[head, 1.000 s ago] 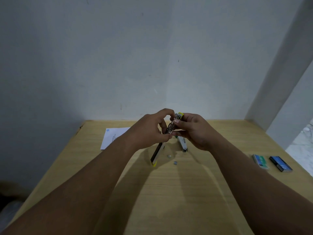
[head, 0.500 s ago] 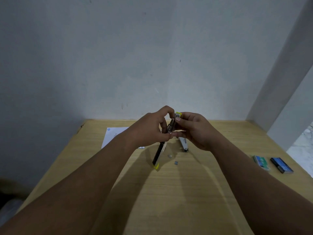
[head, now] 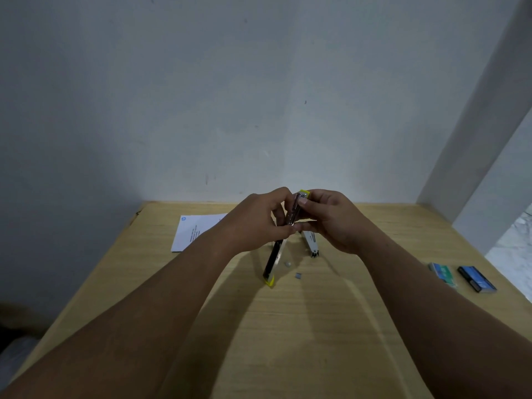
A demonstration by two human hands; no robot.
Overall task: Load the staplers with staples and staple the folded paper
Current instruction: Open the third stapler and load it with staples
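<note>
Above the middle of the bench (head: 288, 341), a yellow-tipped stapler (head: 283, 240) is held opened out between both hands. The left hand (head: 256, 223) is clenched around its middle, while the fingertips of the right hand (head: 331, 220) are pinched on the metal magazine near the upper yellow end. Whether a strip of staples is being pressed in cannot be told.

A slip is judged the main risk: if the strip is fed skewed or pushed too hard, it could break into pieces or jam the channel, and loose bits (head: 298, 275) are already seen on the wood. Fingertips could also be nipped if the sprung cover snaps shut.

The stapler's long axis is set steeply, its upper end tilted away toward the wall and slightly right, its lower yellow tip pointed down and toward the person, close to the surface. A second stapler (head: 311, 244) lies just behind the right hand, the folded paper (head: 193, 231) further left, and two staple boxes (head: 460, 276) well apart at the right edge.
</note>
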